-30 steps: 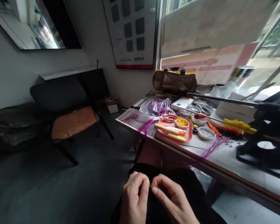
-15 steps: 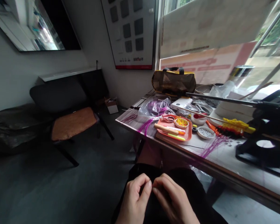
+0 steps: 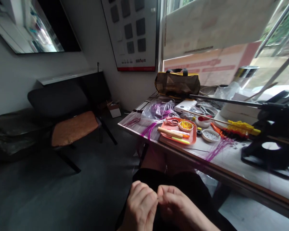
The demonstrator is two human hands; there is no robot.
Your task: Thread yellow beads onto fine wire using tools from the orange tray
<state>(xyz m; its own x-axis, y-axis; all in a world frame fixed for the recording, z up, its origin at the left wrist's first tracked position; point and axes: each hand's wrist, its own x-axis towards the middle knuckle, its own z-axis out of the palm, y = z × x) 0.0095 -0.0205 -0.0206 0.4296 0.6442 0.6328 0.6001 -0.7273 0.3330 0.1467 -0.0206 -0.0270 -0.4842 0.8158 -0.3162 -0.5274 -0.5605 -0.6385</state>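
Observation:
Over my lap, my left hand (image 3: 142, 205) and my right hand (image 3: 174, 202) meet at the fingertips. Both are closed, fingers curled and pinched; whatever they hold, if anything, is too small or hidden to make out. Beyond them on the table lies a pink tray (image 3: 194, 134) bearing a small dish of yellow and orange bits (image 3: 186, 125), several pens (image 3: 177, 136) and pink-handled scissors (image 3: 170, 120). To its right sits a white dish of small grey pieces (image 3: 210, 136). Purple strands (image 3: 219, 150) hang over the table's front edge.
A black stand (image 3: 269, 157) holds a long rod over the table at the right. Behind are a mesh bag (image 3: 178, 84), a white power-bank-like block (image 3: 185, 106) and plastic bags (image 3: 156, 110). A chair with a brown seat (image 3: 74, 128) stands at the left.
My left hand has turned so its back faces up, its fingers more curled. The right hand has rolled palm-inward, thumb on top. The whole view has shifted slightly.

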